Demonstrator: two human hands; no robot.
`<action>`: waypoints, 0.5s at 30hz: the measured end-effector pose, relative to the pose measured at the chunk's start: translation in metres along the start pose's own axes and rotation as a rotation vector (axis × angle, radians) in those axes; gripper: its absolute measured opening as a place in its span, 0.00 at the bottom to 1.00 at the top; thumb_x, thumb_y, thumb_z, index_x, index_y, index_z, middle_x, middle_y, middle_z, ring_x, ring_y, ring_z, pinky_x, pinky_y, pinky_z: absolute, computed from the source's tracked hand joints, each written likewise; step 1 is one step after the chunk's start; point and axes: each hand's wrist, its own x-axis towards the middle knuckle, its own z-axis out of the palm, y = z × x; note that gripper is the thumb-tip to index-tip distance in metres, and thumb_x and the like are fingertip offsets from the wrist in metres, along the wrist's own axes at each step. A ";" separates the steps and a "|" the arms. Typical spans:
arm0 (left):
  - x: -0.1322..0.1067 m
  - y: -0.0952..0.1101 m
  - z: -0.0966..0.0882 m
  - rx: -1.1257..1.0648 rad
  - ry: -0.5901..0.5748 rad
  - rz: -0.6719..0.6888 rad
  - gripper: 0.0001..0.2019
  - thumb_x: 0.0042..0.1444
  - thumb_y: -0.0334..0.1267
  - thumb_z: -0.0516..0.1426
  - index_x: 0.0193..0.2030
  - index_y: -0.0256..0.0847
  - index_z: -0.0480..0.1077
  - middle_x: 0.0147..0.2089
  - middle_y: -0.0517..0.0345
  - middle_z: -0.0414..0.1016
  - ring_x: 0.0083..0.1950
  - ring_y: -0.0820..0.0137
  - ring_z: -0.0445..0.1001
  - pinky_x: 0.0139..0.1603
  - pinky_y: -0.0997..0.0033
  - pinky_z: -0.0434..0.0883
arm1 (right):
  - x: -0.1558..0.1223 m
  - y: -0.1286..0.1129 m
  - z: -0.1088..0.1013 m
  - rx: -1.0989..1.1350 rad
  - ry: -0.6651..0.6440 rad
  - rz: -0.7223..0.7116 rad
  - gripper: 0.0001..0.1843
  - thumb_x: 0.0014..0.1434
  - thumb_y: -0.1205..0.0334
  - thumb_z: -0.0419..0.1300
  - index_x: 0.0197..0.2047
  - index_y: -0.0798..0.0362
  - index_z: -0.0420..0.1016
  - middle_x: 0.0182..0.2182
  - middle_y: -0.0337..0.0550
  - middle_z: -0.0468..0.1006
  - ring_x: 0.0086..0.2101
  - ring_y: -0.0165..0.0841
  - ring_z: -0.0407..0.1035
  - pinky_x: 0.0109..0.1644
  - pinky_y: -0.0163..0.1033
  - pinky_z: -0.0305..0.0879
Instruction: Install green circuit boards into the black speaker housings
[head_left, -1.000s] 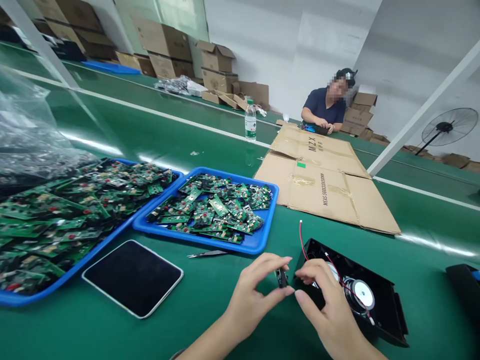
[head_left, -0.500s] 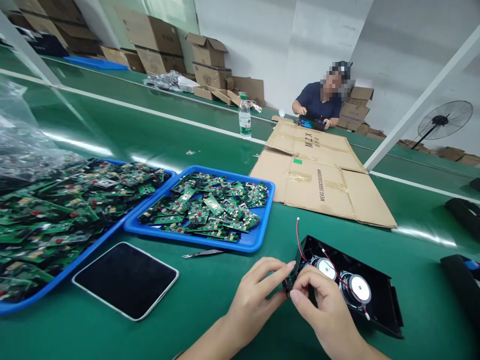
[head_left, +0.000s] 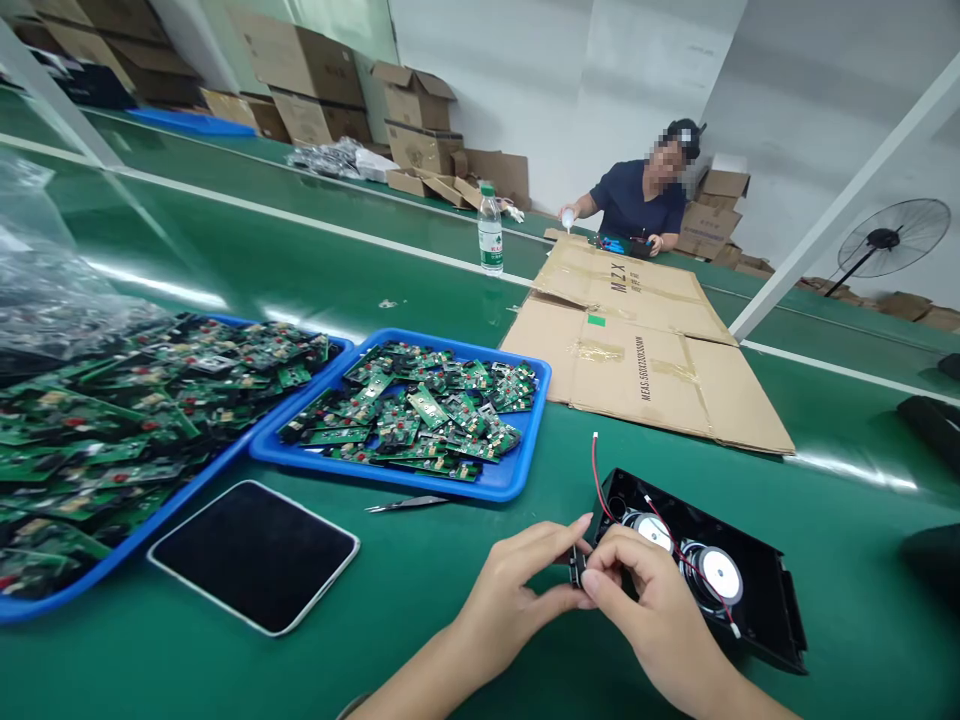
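My left hand point(head_left: 517, 580) and my right hand point(head_left: 637, 590) meet at the near left end of a black speaker housing point(head_left: 765, 560). Between their fingertips is a small black part point(head_left: 577, 566), pinched from both sides; my fingers cover much of it, and I cannot tell whether it is joined to the housing. Inside the open housing sit two round speakers, one partly behind my right hand and the other speaker point(head_left: 716, 573) in full view. Thin red and black wires with white plugs run from them, and one red wire point(head_left: 598, 475) stands up over the rim.
A blue tray point(head_left: 525, 480) of green circuit boards lies beyond my left hand, beside a bigger heaped tray point(head_left: 97, 575). Tweezers point(head_left: 409, 504) and a dark tablet point(head_left: 259, 555) lie left. Flattened cardboard point(head_left: 622, 350), a water bottle point(head_left: 490, 235) and a co-worker point(head_left: 637, 205) are further back.
My hands stay at the housing's end, while the black part between my fingers has turned slightly. The co-worker's arm has reached sideways to a small white bottle. A dark object at right has shifted.
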 end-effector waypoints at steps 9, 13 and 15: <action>0.002 0.002 -0.001 -0.153 -0.083 -0.214 0.28 0.41 0.34 0.67 0.52 0.52 0.71 0.34 0.57 0.78 0.35 0.66 0.73 0.39 0.68 0.72 | -0.004 0.011 0.003 -0.449 0.186 -0.382 0.11 0.62 0.67 0.51 0.27 0.53 0.64 0.25 0.38 0.67 0.28 0.31 0.62 0.32 0.36 0.57; 0.002 0.001 -0.004 -0.447 -0.168 -0.436 0.28 0.39 0.35 0.68 0.51 0.48 0.72 0.37 0.58 0.76 0.34 0.67 0.73 0.37 0.68 0.72 | -0.001 0.018 -0.002 -0.737 0.283 -0.556 0.09 0.62 0.69 0.52 0.29 0.52 0.66 0.25 0.40 0.67 0.28 0.33 0.61 0.35 0.40 0.57; 0.003 0.001 -0.006 -0.601 -0.202 -0.489 0.28 0.37 0.36 0.69 0.50 0.45 0.73 0.35 0.57 0.77 0.35 0.66 0.75 0.39 0.66 0.72 | 0.003 0.021 -0.008 -0.819 0.284 -0.544 0.06 0.62 0.69 0.51 0.35 0.52 0.68 0.30 0.44 0.70 0.32 0.36 0.63 0.37 0.42 0.59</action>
